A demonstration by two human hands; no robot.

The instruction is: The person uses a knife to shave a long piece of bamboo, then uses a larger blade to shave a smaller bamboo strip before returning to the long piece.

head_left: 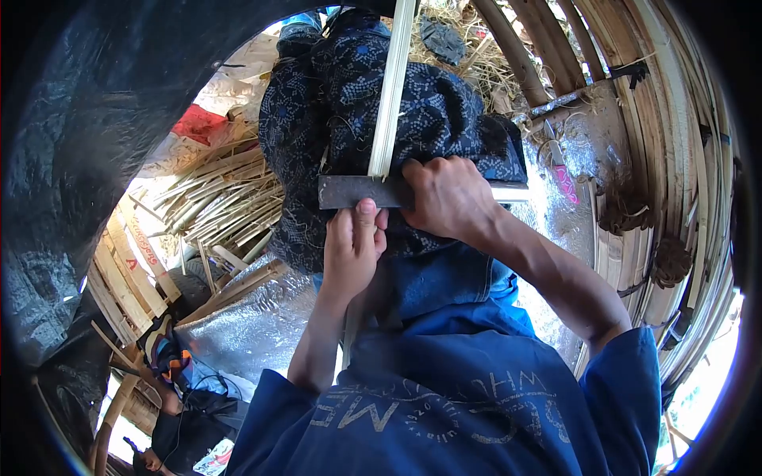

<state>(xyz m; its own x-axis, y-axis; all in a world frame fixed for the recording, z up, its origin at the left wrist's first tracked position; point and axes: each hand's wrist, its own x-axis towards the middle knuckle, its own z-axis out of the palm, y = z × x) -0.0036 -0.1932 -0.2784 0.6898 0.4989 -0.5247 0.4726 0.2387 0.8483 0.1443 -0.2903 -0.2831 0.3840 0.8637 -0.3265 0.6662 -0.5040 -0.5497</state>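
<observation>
My right hand (448, 194) is wrapped around the handle of a broad, dark-bladed knife (337, 193), which lies sideways above my lap. A pale length that looks like the handle's end (510, 193) sticks out past that hand. A long, pale bamboo strip (390, 103) runs from the top of the view down to the blade's far edge. Just on the near side of the blade, my left hand (352, 246) is closed, its thumb against the metal. It appears to grip the strip's end, which the blade hides. Dark patterned cloth (436, 103) covers my legs.
Split bamboo pieces (222, 194) lie heaped at the left. Bundled long strips (675, 119) stand curving along the right. A pink-handled tool (565, 182) rests on the silvery sheet (556, 238). Another person (198, 420) is at lower left. Black plastic sheeting (71, 159) hangs at left.
</observation>
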